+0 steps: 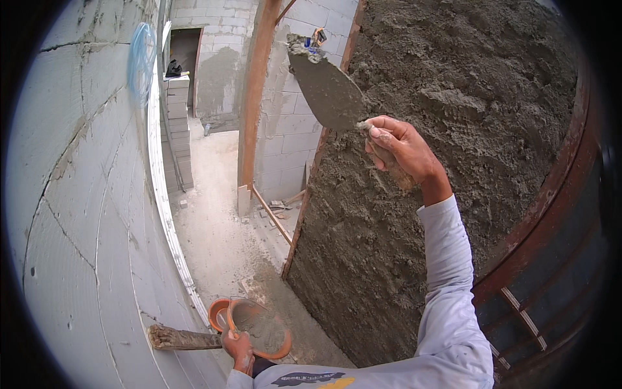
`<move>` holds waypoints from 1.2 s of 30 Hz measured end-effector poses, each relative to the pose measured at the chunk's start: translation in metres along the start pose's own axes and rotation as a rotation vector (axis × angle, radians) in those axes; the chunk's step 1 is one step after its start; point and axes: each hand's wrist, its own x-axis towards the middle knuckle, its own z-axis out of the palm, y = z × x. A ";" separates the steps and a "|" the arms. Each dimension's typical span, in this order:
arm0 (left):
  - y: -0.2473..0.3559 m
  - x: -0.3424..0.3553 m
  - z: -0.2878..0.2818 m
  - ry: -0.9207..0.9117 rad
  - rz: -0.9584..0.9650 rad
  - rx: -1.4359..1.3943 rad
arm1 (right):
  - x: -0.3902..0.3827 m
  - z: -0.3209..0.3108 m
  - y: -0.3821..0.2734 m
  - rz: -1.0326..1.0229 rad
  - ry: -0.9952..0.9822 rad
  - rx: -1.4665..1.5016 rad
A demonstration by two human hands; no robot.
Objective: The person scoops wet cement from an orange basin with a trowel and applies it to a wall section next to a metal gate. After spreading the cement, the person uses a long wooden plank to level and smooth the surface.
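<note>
My right hand (405,152) is raised in front of the wall and closed round the handle of a trowel (327,91). The trowel's blade points up and left, with grey mortar clinging to it and a lump at its tip. Beside it rises a wall panel (440,188) coated in rough, wet-looking dark mortar. Low down, my left hand (240,350) grips the rim of an orange bucket (282,351) with grey mortar (262,327) inside. A second orange container (217,312) shows just behind that bucket.
A worn wooden beam (184,338) juts out left of my left hand. Pale block wall (84,194) runs along the left, with white strips (159,168) and a coil of clear blue tubing (141,61). A wooden post (251,97) and debris (278,209) stand beyond.
</note>
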 end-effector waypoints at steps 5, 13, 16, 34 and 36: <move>-0.014 0.075 0.009 -0.011 0.058 -0.055 | 0.109 -0.096 0.000 0.218 0.493 -0.854; 0.024 0.139 0.051 -0.079 -0.021 -0.027 | 0.145 -0.073 0.031 0.020 0.495 -1.246; 0.028 0.149 0.067 -0.052 0.038 -0.079 | 0.154 -0.053 0.063 0.174 0.406 -1.304; 0.004 0.161 0.090 -0.099 -0.099 -0.020 | 0.114 -0.074 -0.037 0.390 0.556 -1.754; 0.016 0.153 0.094 -0.059 -0.065 0.012 | 0.112 -0.065 -0.049 0.368 0.603 -1.799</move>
